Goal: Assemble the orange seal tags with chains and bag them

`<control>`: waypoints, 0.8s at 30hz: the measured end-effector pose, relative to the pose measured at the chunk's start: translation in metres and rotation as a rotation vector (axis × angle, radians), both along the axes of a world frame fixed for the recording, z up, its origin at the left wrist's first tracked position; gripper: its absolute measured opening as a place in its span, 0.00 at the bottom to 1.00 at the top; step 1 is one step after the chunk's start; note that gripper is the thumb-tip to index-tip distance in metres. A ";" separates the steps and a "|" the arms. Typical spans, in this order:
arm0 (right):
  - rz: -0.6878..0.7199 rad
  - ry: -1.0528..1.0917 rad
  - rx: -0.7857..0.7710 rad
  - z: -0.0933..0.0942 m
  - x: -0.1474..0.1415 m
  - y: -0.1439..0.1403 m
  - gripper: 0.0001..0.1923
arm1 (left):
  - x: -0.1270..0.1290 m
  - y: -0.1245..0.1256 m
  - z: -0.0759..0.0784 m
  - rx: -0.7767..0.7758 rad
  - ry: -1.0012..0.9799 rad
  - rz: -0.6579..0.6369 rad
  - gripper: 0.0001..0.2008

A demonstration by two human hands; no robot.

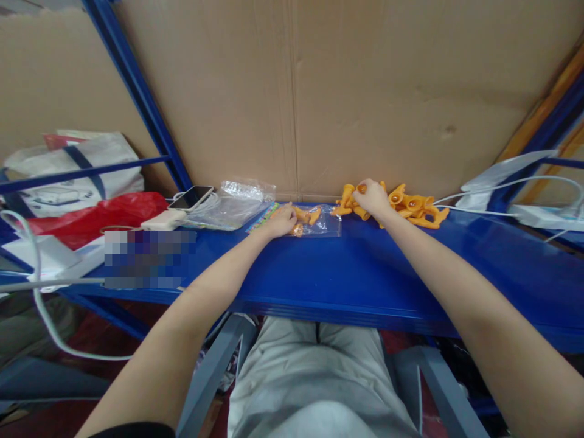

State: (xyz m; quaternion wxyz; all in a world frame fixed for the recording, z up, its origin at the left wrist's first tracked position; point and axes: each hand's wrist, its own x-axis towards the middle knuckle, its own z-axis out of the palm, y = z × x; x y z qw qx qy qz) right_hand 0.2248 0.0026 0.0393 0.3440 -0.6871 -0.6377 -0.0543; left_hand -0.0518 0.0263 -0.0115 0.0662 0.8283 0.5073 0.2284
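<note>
My left hand rests at the coloured printed end of a clear plastic bag, its fingers curled down on the bag. A few orange plastic pieces lie on or in the bag beside those fingers; I cannot tell which. To the right, my right hand reaches into a pile of orange plastic pieces with hollow, cup-like ends. Its fingers are closed on one orange plastic piece, whose round opening shows at the fingertips. Most of that piece is hidden by the hand.
Left of the bag lie a stack of clear plastic bags, a phone and a white power adapter. A red plastic bag and cables sit farther left. Cardboard stands behind the blue shelf. White cables run at right.
</note>
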 end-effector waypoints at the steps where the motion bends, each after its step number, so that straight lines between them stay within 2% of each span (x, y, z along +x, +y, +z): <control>1: 0.023 0.036 0.016 0.000 0.004 0.002 0.19 | 0.000 0.000 0.000 0.003 0.001 -0.002 0.09; 8: 0.116 0.313 0.181 -0.012 0.019 0.011 0.21 | -0.002 0.004 -0.002 0.011 0.014 -0.012 0.09; 12: 0.168 0.391 0.298 -0.018 0.021 0.020 0.23 | -0.003 0.009 -0.006 0.006 -0.004 0.014 0.13; 17: 0.220 0.324 0.357 -0.019 0.022 0.018 0.23 | -0.003 0.012 -0.010 0.008 -0.041 0.010 0.15; 24: 0.289 0.149 0.265 -0.012 0.021 0.002 0.21 | -0.005 0.015 -0.012 0.019 -0.020 0.016 0.17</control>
